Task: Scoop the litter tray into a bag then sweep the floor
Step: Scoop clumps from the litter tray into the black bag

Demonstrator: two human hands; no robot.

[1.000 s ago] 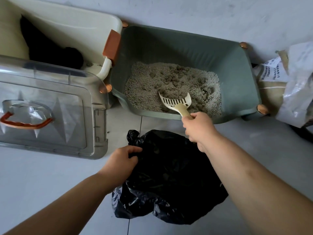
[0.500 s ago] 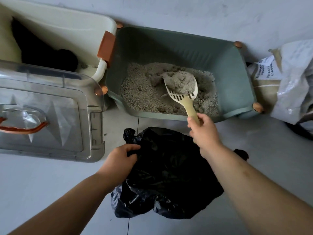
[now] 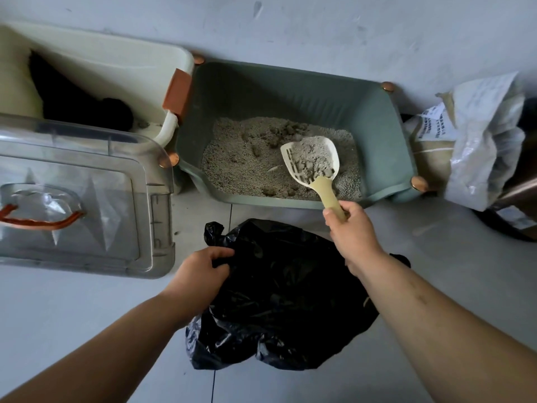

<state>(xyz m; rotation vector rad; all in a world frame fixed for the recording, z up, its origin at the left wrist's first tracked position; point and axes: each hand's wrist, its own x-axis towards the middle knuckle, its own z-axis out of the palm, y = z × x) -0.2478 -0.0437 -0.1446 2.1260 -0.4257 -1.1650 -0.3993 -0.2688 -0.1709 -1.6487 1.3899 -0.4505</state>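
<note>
Scoop: the beige slotted plastic scoop (image 3: pixel 312 159), stiff and light, carries grey clumps (image 3: pixel 316 167) above the near right corner of the green plastic litter tray (image 3: pixel 290 91); I judge it spills if tilted.
Right hand: the right hand (image 3: pixel 353 228) has its fingers curled round the handle end.
Bag: the black thin plastic bag (image 3: pixel 284 301), limp and probably slippery, lies on the floor (image 3: pixel 87 315) before the tray's near edge.
Left hand: the left hand (image 3: pixel 200 274) pinches the bag's left fold.
Hidden: the bag's mouth is lost among black folds.

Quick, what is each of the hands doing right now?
Left hand: grips the edge of the black bag.
Right hand: holds the scoop, loaded with litter.
</note>
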